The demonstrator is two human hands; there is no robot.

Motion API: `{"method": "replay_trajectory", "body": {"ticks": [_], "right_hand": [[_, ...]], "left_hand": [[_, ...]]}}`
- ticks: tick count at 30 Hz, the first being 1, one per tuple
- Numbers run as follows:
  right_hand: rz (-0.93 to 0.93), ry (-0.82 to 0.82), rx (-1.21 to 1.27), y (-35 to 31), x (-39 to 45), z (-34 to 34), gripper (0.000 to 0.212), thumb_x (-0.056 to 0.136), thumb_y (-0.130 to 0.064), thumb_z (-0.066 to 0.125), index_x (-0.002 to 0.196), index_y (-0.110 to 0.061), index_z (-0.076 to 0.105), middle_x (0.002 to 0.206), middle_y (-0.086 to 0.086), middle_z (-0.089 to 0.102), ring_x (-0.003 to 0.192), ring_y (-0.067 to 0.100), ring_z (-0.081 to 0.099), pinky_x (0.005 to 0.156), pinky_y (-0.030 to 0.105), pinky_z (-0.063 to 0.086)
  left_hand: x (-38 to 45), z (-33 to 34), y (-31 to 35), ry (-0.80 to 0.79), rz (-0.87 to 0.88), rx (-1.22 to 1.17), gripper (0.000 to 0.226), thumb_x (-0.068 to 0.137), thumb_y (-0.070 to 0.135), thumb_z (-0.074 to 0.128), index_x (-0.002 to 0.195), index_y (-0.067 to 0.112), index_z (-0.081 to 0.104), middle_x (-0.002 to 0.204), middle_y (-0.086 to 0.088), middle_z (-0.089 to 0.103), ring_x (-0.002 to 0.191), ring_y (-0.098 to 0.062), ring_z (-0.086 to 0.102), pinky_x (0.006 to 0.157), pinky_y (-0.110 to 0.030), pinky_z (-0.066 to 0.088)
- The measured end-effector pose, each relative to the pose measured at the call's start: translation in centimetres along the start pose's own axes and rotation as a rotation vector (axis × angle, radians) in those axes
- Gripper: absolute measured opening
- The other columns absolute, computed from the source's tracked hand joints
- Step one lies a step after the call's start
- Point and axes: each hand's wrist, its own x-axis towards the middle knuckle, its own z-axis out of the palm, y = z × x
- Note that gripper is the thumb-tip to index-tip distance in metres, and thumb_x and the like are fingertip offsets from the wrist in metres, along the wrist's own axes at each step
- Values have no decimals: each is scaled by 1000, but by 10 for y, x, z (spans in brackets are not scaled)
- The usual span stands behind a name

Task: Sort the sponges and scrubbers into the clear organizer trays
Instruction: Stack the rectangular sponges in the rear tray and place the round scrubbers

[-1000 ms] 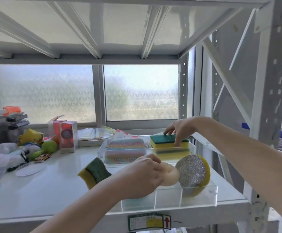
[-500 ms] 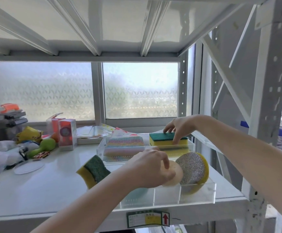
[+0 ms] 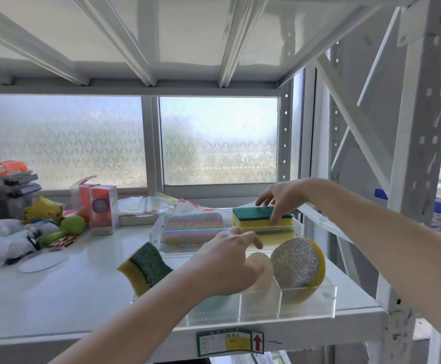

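Observation:
My left hand hovers with fingers spread over the near clear tray, just left of a round beige sponge that stands in a middle compartment. A round silver scrubber with a yellow back leans in the right compartment. At the tray's left end leans a curved green-and-yellow sponge. My right hand grips a rectangular green-and-yellow sponge at rim height of the far clear tray. A rainbow-striped sponge lies in that tray's left part.
On the white shelf's left side stand pink boxes, a green object, a yellow bag and a clear round lid. A frosted window closes the back. The rack's upright and diagonal brace stand at right.
My left hand set the beige sponge upright in the near tray and spread its fingers off it. The right hand stayed on the green-and-yellow sponge at the far tray.

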Motion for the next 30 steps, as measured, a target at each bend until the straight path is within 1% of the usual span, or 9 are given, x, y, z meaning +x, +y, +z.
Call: {"method": "replay_trajectory", "body": {"ticks": [4,7,13,17,19,21,23,25,30], "right_hand": [[2,14,30,5,-7,-11,72,79,-28,72,142,-25,37,146,1,44,133,20,41,113,37,33],[-7,21,80,9,-15,-18,67,82,-27,68,142,-22,39,147,0,42,133,20,42,111,35,35],[17,78,112,11,-8,-18,50,86,-14,56,135,-13,48,140,2,49,124,19,50,105,36,45],[84,127,65,16,6,-9,37,91,-22,53,125,-7,57,120,9,63,104,19,61,91,33,54],[119,130,74,17,11,-4,37,94,-30,51,120,-4,59,104,8,66,90,17,63,84,31,56],[155,121,81,17,14,1,43,94,-38,51,118,-4,59,91,6,64,80,16,61,75,28,56],[173,117,74,17,16,5,46,92,-43,51,117,-5,59,82,4,61,73,14,60,66,25,54],[176,116,70,16,16,7,45,93,-43,49,116,-6,59,79,2,57,69,12,58,59,22,51],[171,118,63,15,15,7,42,95,-39,47,117,-5,58,79,1,56,67,11,58,54,21,47]], "left_hand": [[14,-23,-4,182,-66,-116,31,86,38,51,114,23,52,114,1,57,98,-15,56,87,-34,49],[37,-38,-11,232,-152,-145,37,88,35,49,121,19,48,114,-3,61,95,-19,57,82,-33,47],[78,-44,-19,119,-316,-113,52,91,34,44,137,13,35,132,-12,51,109,-25,52,82,-30,39],[95,-37,-15,23,-372,-78,47,93,32,40,132,6,38,110,-9,59,89,-19,63,62,-26,39],[99,-33,-10,-35,-385,-26,38,95,30,39,125,6,40,97,-6,57,72,-16,59,50,-23,36],[104,-28,-6,-79,-385,46,27,95,29,38,111,8,46,81,-4,53,60,-13,50,47,-23,34],[110,-21,-5,-107,-377,121,24,95,28,36,96,8,49,71,-3,47,57,-13,45,48,-24,33],[114,-17,-3,-115,-377,147,25,95,26,34,92,8,50,69,-3,45,57,-14,44,48,-25,33],[117,-15,0,-98,-423,71,25,91,25,38,102,9,54,72,-3,45,60,-14,43,48,-25,33]]}}
